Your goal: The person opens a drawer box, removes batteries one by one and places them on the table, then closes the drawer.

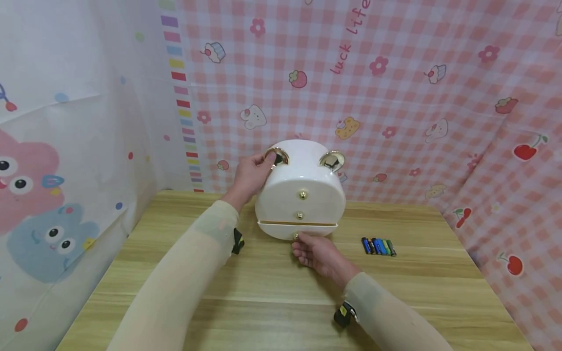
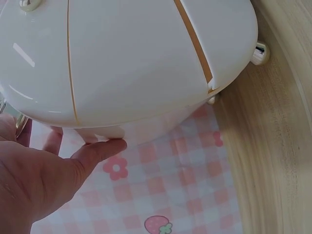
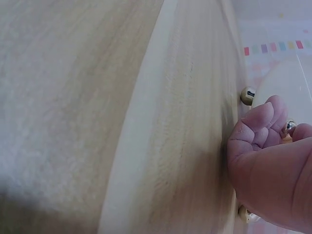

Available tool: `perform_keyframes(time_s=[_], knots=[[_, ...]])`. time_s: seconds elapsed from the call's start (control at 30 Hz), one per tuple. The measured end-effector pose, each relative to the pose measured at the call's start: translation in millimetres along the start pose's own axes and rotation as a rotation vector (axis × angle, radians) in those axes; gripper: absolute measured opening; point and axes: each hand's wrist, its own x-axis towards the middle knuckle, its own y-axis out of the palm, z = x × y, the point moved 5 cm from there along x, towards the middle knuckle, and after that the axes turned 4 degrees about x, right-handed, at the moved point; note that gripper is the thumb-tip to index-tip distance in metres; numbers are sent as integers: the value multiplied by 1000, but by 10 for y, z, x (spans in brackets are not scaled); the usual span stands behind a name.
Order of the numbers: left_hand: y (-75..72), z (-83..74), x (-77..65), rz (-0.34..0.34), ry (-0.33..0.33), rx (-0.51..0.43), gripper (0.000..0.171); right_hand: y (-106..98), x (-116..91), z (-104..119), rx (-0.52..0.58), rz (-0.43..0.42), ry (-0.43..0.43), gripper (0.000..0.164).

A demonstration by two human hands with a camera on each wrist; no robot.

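A white, rounded drawer box [image 1: 281, 200] with two gold ring ears stands toward the back of the table. Its lowest drawer [image 1: 281, 230] sits slightly out, leaving a thin gap above its front. My left hand [image 1: 252, 175] holds the box at its left ear [image 1: 281, 152], with fingers against the side in the left wrist view. Down at the front, my right hand [image 1: 322, 256] pinches the lowest gold knob [image 3: 291, 125] between thumb and forefinger; its other fingers are curled. Two more gold knobs show above, including the top knob [image 1: 303, 194].
Several batteries [image 1: 378, 246] lie side by side on the wooden table [image 1: 272, 312], to the right of the box. Behind it hangs a pink checked cloth [image 1: 316, 107]; a white printed cloth [image 1: 88, 146] hangs on the left. Small round gold feet [image 3: 247, 96] support the box.
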Motion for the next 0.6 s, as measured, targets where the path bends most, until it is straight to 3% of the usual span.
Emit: perform_keyframes(time_s=[0.6], knots=[[-14, -10, 3, -26, -6, 7, 45, 1, 63, 21, 13, 13, -9, 28]])
